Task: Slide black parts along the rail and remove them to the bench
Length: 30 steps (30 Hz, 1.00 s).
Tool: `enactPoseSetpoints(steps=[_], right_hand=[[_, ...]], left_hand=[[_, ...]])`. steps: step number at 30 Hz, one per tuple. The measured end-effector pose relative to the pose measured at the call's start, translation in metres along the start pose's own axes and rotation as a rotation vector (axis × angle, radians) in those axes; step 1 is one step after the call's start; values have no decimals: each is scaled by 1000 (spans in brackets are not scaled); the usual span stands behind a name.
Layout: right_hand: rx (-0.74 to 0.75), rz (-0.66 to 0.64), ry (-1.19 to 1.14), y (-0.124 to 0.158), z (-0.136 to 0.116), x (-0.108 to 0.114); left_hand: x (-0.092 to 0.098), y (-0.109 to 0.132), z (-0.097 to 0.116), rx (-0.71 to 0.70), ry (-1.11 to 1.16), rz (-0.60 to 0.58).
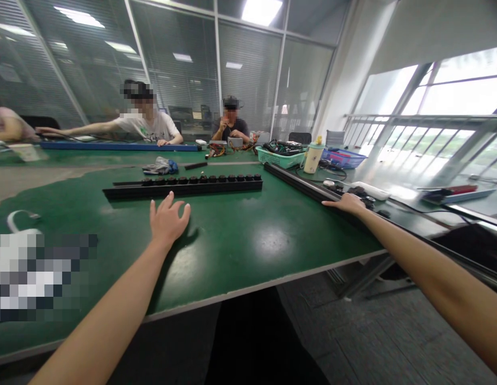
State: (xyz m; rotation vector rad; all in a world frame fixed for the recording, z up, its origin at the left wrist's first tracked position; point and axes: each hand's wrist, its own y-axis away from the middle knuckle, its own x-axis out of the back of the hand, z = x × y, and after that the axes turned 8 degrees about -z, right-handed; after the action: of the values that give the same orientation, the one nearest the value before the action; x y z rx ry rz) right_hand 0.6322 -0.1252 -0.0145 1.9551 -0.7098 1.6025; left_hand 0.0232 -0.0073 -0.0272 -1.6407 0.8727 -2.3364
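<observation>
The left hand (169, 222), fingers wide and empty, hovers near the black, knobbed straight bar (188, 190) at eleven o'clock; the right hand (349, 203) rests on the long black rail (292, 180) at two o'clock, perhaps steadying it (grip unclear).

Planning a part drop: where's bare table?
Free: table middle, between left hand, black strip, rail and near edge. Crowded: past rail's far end (green basket, cup, blue basket) and along its right side, by the right hand.

left hand (169, 220) spread above the green tabletop (240, 230), near a black rail (212, 189) — right hand (349, 203) on a long black bar (299, 183), a pale tumbler (312, 159) beyond.
</observation>
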Motion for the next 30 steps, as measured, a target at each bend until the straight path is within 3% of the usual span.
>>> enactPoseSetpoints(steps=[7, 17, 24, 30], right_hand=[[12, 42, 39, -15, 2, -3], [195, 171, 230, -30, 25, -4], [263, 162, 297, -49, 41, -5], [345, 231, 352, -62, 55, -9]], left_hand=[[0, -1, 2, -8, -29, -36], [0, -3, 3, 4, -63, -132], [-1, -4, 2, -26, -47, -81], [-3, -6, 2, -55, -55, -52]])
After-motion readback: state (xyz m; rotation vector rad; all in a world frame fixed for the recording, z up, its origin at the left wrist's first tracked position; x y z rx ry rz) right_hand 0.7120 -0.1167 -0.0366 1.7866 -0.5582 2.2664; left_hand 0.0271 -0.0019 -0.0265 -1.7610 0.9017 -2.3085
